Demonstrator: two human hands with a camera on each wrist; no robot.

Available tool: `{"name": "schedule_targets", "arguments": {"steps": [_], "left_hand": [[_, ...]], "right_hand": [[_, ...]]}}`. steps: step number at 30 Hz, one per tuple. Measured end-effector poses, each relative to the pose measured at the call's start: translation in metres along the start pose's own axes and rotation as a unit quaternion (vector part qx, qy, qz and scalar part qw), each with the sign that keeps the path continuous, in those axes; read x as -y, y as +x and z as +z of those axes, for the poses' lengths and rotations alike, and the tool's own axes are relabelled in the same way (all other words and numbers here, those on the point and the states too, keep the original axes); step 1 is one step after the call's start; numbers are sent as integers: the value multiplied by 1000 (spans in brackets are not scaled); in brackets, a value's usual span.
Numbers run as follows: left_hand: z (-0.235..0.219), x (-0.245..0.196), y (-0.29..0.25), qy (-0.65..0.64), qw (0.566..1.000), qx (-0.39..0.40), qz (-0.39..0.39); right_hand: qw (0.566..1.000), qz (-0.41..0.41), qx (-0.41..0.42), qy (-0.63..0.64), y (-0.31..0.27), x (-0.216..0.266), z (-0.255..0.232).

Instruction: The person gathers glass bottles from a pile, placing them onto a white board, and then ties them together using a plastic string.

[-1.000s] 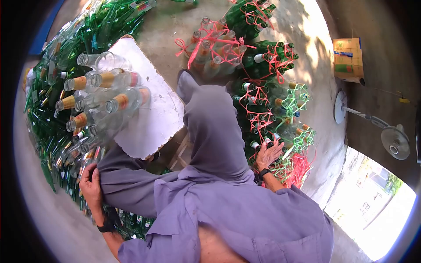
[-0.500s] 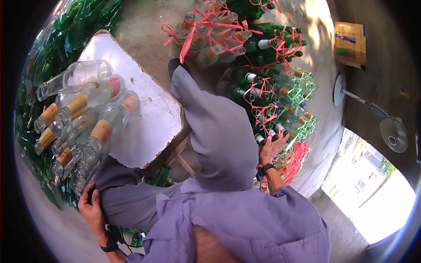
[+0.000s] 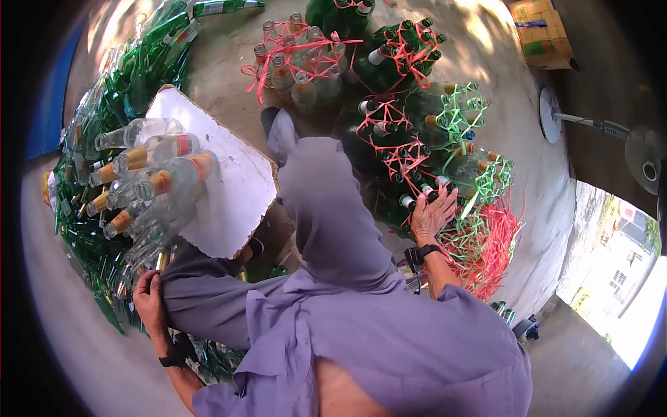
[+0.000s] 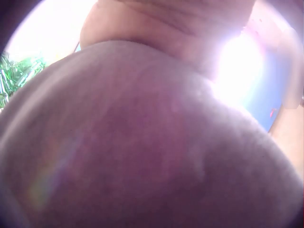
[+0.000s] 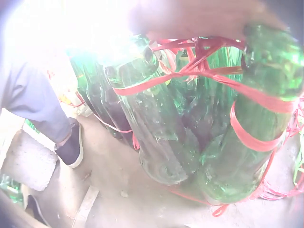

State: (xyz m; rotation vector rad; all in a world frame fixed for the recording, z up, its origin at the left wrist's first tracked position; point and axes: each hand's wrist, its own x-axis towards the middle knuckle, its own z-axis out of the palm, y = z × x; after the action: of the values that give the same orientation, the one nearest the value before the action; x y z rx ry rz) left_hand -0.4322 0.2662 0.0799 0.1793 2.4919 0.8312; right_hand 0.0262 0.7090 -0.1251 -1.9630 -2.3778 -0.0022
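In the head view the right hand (image 3: 432,217) rests with spread fingers on the necks of green bottles at the near end of the tied row. The right wrist view shows that hand (image 5: 204,19) above green bottles (image 5: 161,128) bound with red strap (image 5: 256,97). The left hand (image 3: 148,299) lies beside the bent knee, fingers loosely bent, with nothing seen in it. Close by, clear bottles with orange labels (image 3: 161,182) lie stacked on a white board (image 3: 236,187). In the left wrist view, cloth (image 4: 142,142) covers most of the picture below the hand (image 4: 156,23).
Loose green bottles (image 3: 76,201) are heaped along the left. Tied clear bottles (image 3: 303,90) and green-strapped bottles (image 3: 451,125) stand ahead and right. A pile of red strap (image 3: 497,243) lies beside the right forearm. A fan (image 3: 643,160) and a cardboard box (image 3: 543,35) are at far right.
The head view has shifted and tilted. The right hand stays on the bottle necks, and the left hand remains by the knee with its fingers slightly more bent.
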Motion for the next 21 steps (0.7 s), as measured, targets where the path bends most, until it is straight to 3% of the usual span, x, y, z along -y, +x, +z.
{"name": "schedule_targets", "arguments": {"steps": [7, 13, 15, 19, 21], "left_hand": [[-3, -1, 4, -25, 999, 34, 11], [-9, 11, 8, -42, 998, 53, 20], [-10, 14, 10, -39, 998, 53, 25], [-8, 7, 5, -35, 999, 35, 22], [-7, 4, 3, -23, 999, 31, 21]], "right_hand": [[999, -24, -38, 6, 0, -5, 5], [1000, -6, 0, 27, 0, -10, -14], [990, -18, 59, 126, -1, -18, -27], [977, -77, -13, 198, -16, -56, -45], [982, -42, -60, 172, -29, -81, -49]]}}
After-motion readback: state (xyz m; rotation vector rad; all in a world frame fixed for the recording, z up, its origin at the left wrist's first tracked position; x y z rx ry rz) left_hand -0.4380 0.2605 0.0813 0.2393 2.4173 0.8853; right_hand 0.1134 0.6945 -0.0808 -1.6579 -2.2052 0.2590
